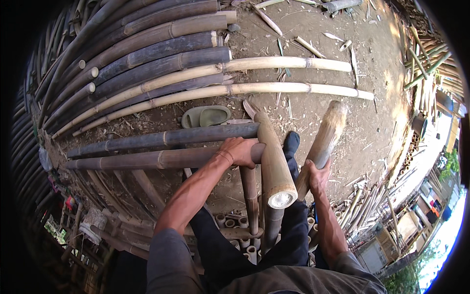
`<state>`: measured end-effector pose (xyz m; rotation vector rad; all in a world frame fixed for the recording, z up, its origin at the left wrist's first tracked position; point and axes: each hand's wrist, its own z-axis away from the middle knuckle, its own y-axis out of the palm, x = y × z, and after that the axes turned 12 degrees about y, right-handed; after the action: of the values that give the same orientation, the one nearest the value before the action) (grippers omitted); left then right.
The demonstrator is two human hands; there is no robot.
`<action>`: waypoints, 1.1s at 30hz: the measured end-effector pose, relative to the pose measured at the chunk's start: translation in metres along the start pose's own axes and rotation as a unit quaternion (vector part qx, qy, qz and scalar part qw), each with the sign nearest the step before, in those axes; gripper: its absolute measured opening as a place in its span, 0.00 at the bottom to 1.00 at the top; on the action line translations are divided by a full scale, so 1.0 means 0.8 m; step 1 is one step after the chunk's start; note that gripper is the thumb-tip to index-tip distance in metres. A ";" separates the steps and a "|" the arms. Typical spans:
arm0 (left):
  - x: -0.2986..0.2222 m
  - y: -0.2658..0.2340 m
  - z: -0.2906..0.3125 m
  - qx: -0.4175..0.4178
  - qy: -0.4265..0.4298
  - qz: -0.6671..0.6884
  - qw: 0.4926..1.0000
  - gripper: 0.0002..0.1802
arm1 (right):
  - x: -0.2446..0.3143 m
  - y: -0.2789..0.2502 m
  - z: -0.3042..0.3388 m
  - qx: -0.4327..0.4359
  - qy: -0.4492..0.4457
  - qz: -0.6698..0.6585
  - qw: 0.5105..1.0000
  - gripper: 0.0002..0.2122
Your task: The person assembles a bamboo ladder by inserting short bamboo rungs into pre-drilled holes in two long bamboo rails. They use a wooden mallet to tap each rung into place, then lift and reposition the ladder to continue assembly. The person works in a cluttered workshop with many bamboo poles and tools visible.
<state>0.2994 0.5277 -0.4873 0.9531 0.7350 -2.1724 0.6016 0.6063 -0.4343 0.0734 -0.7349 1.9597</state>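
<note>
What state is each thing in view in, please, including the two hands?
Left hand: closed over brown bamboo pole
Brown bamboo pole: held near its end
Right hand: closed around short bamboo piece
Short bamboo piece: held, tilted
Thick pale bamboo: set across the pole's end, cut end showing
Pale long poles: lying roughly parallel
Olive sandal: on the ground, unworn

1. The shirt [303, 280] is dull grey.
2. Its left sleeve [171, 257] is loose and stops near the elbow, and its right sleeve [353, 268] is short too.
3. The long pants [218, 240] are very dark, almost black.
4. One foot has a dark cover [292, 140], maybe a sock or shoe.
5. The left hand [239, 152] and right hand [318, 177] are bare.
</note>
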 end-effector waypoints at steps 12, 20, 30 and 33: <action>-0.007 -0.008 0.002 0.029 -0.007 0.011 0.999 0.42 | -0.058 0.033 -0.046 0.115 -0.065 0.217 0.967 0.45; 0.001 -0.001 0.006 0.015 -0.011 0.016 1.000 0.44 | -0.036 0.040 -0.082 0.067 -0.076 0.378 0.920 0.48; 0.011 0.006 -0.006 -0.009 -0.021 -0.010 1.000 0.43 | -0.031 0.045 -0.029 0.039 -0.047 0.379 0.923 0.50; 0.017 0.017 -0.014 -0.088 -0.024 -0.045 0.995 0.41 | -0.019 -0.005 0.003 0.027 -0.009 0.284 0.958 0.46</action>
<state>0.3073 0.5222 -0.5075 0.7873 0.9451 -2.1580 0.6118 0.5938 -0.4358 -0.1001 -0.7701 2.5283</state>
